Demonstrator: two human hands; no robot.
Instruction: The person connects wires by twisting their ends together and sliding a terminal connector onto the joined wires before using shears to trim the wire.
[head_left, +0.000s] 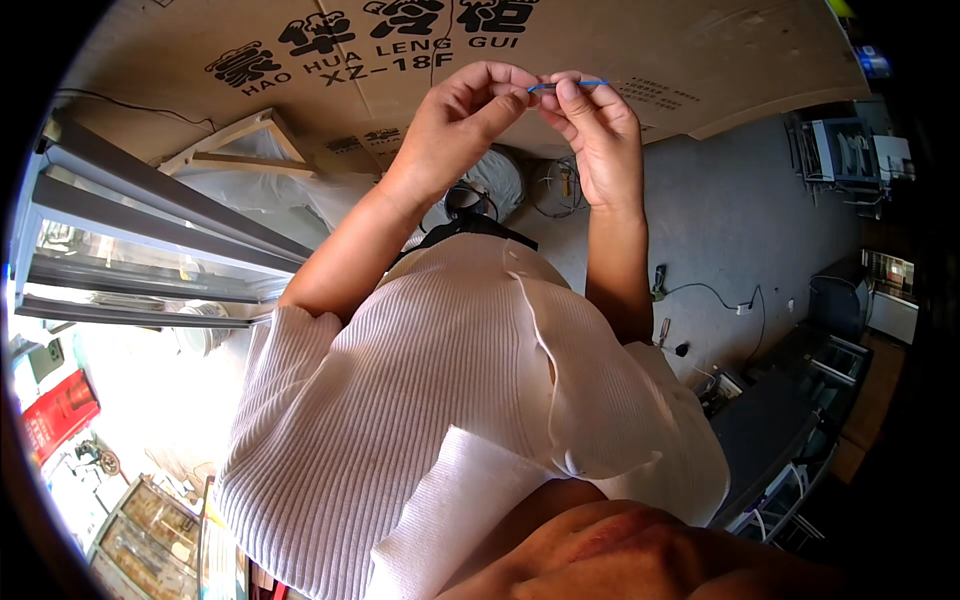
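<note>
Up in front of the cardboard, my left hand (455,125) and my right hand (600,130) are close together, fingertips nearly meeting. Between them runs a thin blue wire (593,83). My left thumb and forefinger pinch it at one end. The right thumb and fingers close on it farther along, and a short bit sticks out past them to the right. A darker stretch shows in the small gap between the hands; I cannot make out whether it is a joint or a second wire.
A large printed cardboard sheet (560,40) spans the top. Metal window frames (150,225) stand at the left, near a wooden frame (240,160). A coiled cable (560,190) and a black-corded plug (743,309) lie on the grey floor; a dark counter (770,430) is at the right.
</note>
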